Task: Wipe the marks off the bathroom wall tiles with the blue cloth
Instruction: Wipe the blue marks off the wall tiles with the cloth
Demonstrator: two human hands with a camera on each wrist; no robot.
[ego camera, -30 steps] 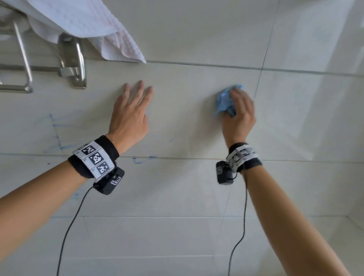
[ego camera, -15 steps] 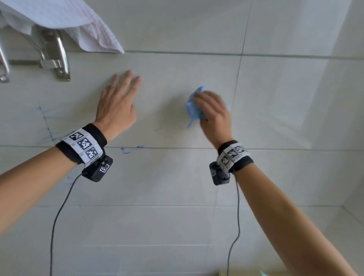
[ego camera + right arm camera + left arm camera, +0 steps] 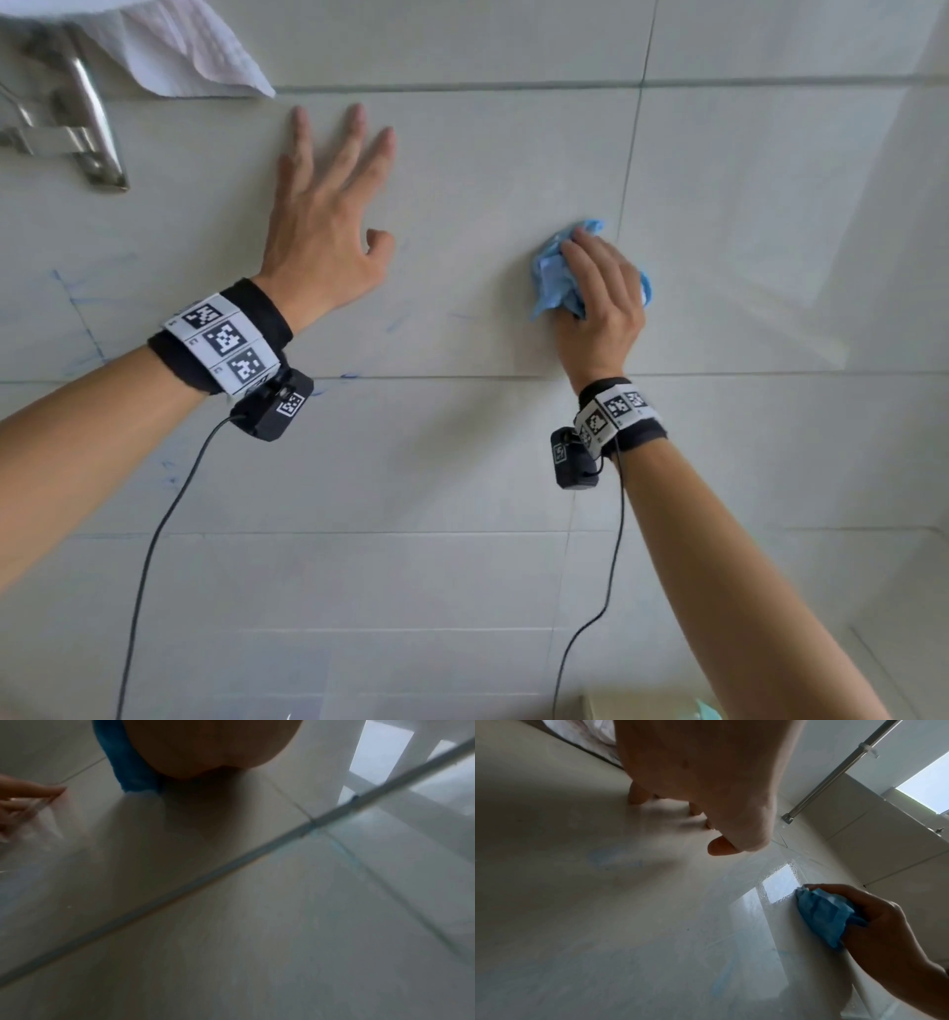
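Observation:
My right hand [image 3: 598,293] grips a crumpled blue cloth [image 3: 552,272] and presses it against the pale wall tile [image 3: 488,205], just left of a vertical grout line. The left wrist view shows the cloth [image 3: 826,914] bunched under that hand's curled fingers. My left hand [image 3: 328,205] lies flat on the same tile with fingers spread, to the left of the cloth. Faint blue marks [image 3: 395,324] sit between the two hands near the grout line below, and more blue lines [image 3: 77,308] run at the far left. In the right wrist view the cloth [image 3: 123,760] shows beside the palm.
A metal towel rail bracket [image 3: 92,139] with a white towel [image 3: 179,51] hangs at the upper left. Cables trail down from both wrist cameras. A steel rod [image 3: 834,772] meets the wall in the left wrist view. A small box edge [image 3: 631,706] shows at the bottom.
The right hand with the cloth swept left across the tile, then back right and lower. The left hand stayed flat on the wall. The head view shifted.

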